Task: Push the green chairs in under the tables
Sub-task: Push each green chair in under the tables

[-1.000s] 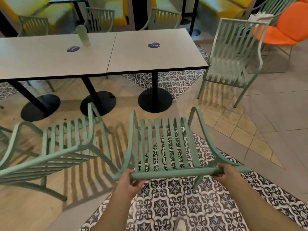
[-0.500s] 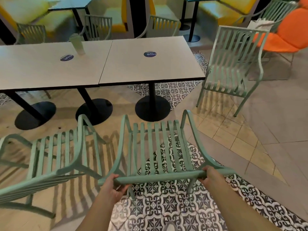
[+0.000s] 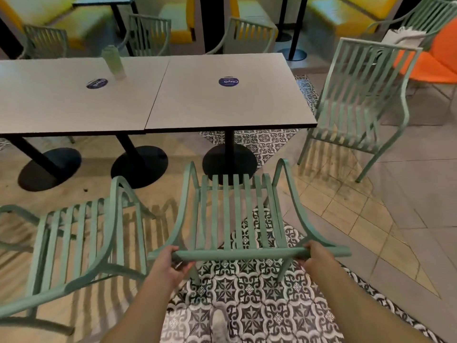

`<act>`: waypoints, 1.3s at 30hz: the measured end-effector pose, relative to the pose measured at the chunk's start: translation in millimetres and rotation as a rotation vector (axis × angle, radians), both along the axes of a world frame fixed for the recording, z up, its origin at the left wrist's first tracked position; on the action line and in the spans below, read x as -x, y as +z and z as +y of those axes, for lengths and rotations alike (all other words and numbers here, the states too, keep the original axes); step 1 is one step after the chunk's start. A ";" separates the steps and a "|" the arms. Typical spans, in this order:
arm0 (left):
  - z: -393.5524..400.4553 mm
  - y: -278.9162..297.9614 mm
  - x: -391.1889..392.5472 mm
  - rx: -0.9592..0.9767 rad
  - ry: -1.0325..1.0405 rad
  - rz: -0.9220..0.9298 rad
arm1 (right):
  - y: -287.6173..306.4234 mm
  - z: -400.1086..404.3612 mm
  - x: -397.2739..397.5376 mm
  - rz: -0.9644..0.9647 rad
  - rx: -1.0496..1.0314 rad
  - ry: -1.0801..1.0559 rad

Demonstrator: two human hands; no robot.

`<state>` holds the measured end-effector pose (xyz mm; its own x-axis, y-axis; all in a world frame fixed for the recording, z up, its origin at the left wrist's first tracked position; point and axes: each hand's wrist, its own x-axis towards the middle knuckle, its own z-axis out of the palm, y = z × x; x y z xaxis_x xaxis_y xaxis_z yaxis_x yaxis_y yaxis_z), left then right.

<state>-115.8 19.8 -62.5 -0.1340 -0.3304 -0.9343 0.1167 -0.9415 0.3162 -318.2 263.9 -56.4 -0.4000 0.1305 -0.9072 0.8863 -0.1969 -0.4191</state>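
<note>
At lower centre, the slatted green chair (image 3: pixel 237 219) faces the right-hand table (image 3: pixel 230 100), its seat not yet under the top. My left hand (image 3: pixel 170 264) and right hand (image 3: pixel 319 254) each curl round its top rail. A bottle (image 3: pixel 114 61) stands on the left table (image 3: pixel 61 102).

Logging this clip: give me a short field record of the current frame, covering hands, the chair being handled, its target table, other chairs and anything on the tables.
left hand: grips the top rail of the held chair
right hand: grips the same rail
held chair: faces the right table, not yet under it
right table: round blue sticker on top
left table: pale bottle and sticker
second chair: left of the held one, pulled out
third chair: at the right table's end, pulled out
</note>
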 end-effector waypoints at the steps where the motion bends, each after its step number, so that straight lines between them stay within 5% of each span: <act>1: -6.3 -2.5 6.2 -0.001 -0.001 0.006 | 0.1 -6.6 6.2 0.000 -0.014 0.006; 39: -182.5 -16.7 177.0 0.095 -0.009 -0.016 | -12.5 -181.8 191.6 0.033 0.019 -0.007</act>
